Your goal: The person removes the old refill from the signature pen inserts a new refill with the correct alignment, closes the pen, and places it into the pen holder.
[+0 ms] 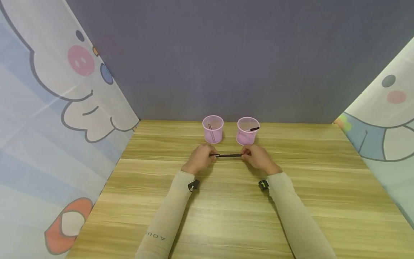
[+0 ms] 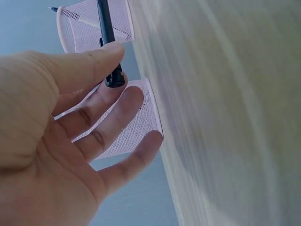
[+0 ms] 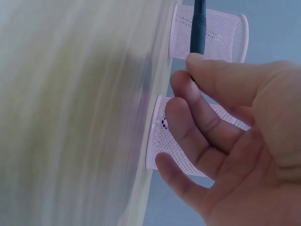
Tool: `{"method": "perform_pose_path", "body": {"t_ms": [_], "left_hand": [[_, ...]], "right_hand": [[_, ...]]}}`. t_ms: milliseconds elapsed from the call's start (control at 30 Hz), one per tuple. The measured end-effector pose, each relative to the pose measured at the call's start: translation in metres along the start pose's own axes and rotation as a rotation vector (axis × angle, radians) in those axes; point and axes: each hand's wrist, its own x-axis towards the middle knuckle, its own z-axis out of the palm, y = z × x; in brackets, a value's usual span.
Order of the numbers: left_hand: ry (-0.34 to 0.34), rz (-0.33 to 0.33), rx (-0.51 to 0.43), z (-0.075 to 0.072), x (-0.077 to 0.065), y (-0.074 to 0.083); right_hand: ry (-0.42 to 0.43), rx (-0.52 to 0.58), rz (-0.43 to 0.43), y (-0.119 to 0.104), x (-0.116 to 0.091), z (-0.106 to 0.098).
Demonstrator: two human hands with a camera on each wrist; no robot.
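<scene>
A black pen (image 1: 229,155) lies level between both hands, just in front of two pink mesh cups. My left hand (image 1: 200,157) pinches its left end between thumb and forefinger. At the other end, my right hand (image 1: 257,157) grips the pen by thumb and forefinger. In the left wrist view the pen's blunt end and clip show at the fingertips (image 2: 115,49); the remaining fingers are spread loosely. In the right wrist view a ribbed part of the pen (image 3: 199,28) rises from the pinch, its very tip hidden by the fingers.
The left pink cup (image 1: 213,136) holds a slim stick-like thing, seen through the mesh. A black-ended pen (image 1: 254,129) leans out of the right pink cup (image 1: 245,138). Behind the wooden table (image 1: 226,216) stands a grey panel (image 1: 226,64); cartoon-printed curtains (image 1: 48,118) hang at both sides.
</scene>
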Motion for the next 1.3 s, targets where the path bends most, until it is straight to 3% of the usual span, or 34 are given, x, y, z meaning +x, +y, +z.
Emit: {"method": "perform_pose_path", "body": {"t_ms": [767, 1300], "left_hand": [[0.045, 0.008, -0.123, -0.009, 0.001, -0.004], [0.076, 0.021, -0.125, -0.012, 0.000, -0.004]], "right_hand": [[-0.001, 0.027, -0.026, 0.002, -0.001, -0.008], [0.018, 0.015, -0.023, -0.002, 0.000, -0.009]]}}
